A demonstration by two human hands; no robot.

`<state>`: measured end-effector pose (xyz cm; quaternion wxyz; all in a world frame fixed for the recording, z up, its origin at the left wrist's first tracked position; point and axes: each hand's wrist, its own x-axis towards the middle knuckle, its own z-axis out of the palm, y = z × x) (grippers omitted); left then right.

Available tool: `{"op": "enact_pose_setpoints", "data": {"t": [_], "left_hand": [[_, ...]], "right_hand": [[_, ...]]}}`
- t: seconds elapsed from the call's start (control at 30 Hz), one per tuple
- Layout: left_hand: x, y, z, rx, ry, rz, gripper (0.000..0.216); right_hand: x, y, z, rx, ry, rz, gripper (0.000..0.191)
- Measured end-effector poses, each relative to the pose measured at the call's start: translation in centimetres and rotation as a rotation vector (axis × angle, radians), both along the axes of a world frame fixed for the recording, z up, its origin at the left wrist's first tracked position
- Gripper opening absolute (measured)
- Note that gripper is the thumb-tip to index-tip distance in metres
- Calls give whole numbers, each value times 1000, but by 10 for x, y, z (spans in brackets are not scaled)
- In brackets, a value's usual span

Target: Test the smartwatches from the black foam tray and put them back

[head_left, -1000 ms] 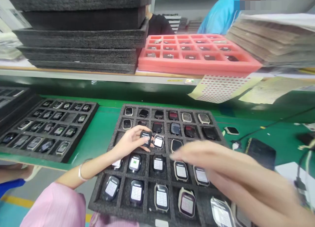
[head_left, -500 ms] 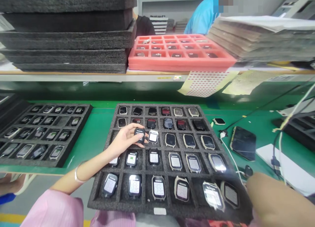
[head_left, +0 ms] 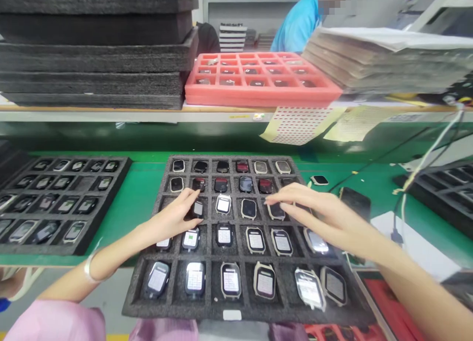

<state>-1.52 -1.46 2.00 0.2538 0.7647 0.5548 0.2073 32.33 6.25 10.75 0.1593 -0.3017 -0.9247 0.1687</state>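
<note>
A black foam tray (head_left: 185,309) of smartwatch bodies lies before me, its nearer rows with lit screens. My left hand (head_left: 177,215) is at the third row, thumb and fingers apart around a small black smartwatch (head_left: 198,209) in its compartment. Beside that sits a white-screened smartwatch (head_left: 223,204). My right hand (head_left: 321,218) reaches in from the right, fingers extended and apart, holding nothing. Its fingertips are over a dark-screened smartwatch (head_left: 276,212) with a pale frame, partly covering it; contact is unclear. The hand also hides parts of neighbouring compartments.
A second foam tray (head_left: 83,227) of smartwatches lies left. To the right are a loose smartwatch (head_left: 319,180), a phone (head_left: 355,203) and a white cable (head_left: 402,208). The shelf behind bears stacked foam trays (head_left: 96,60) and a pink tray (head_left: 258,98). A person in blue (head_left: 295,23) is beyond.
My left hand has lowered the black smartwatch into a third-row compartment, and its fingers have spread. My right hand has come from the lower right over the tray. The view has shifted slightly.
</note>
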Motion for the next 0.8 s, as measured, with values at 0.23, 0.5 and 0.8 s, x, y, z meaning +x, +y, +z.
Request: {"op": "enact_pose_setpoints", "data": {"t": [0.23, 0.5, 0.8], "left_hand": [[57, 30, 43, 152, 337, -198, 34], [136, 68, 8, 44, 77, -153, 11], [120, 79, 23, -176, -515, -78, 22]], "right_hand": [[10, 24, -73, -31, -132, -131, 26], [4, 16, -68, -248, 138, -171, 22], [-9, 27, -29, -835, 906, -346, 35]]}}
